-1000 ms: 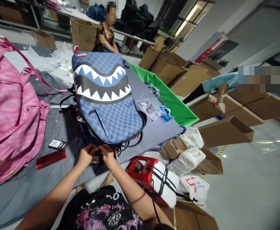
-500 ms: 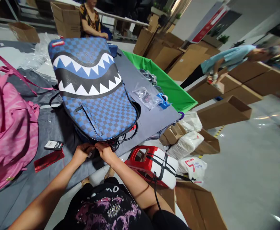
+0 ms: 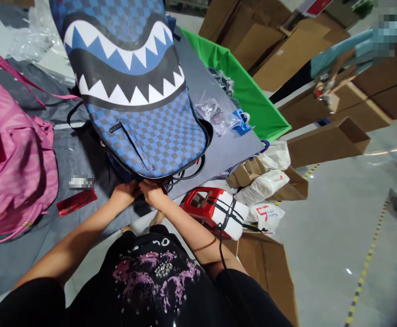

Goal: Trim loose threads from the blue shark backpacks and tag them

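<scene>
A blue and black checkered backpack with a printed shark mouth lies front up before me. At its near edge, my left hand is closed, with its fingertips tucked in under the rim. My right hand is right beside it, also closed against the same edge. Both hands grip the backpack there; the exact part between the fingers is hidden. Black straps loop out at the bag's right side. Left of my hands lie a red wrapper and a tag.
A pink backpack stands on the grey table cover at left. Beyond are a green-sided bin and clear plastic bags. At right are a red and white case, white bags, cartons and another person.
My view has tilted down, so the backpack and table sit higher in the picture. Both hands remain at the bag's near edge. The person at the back left has left the view.
</scene>
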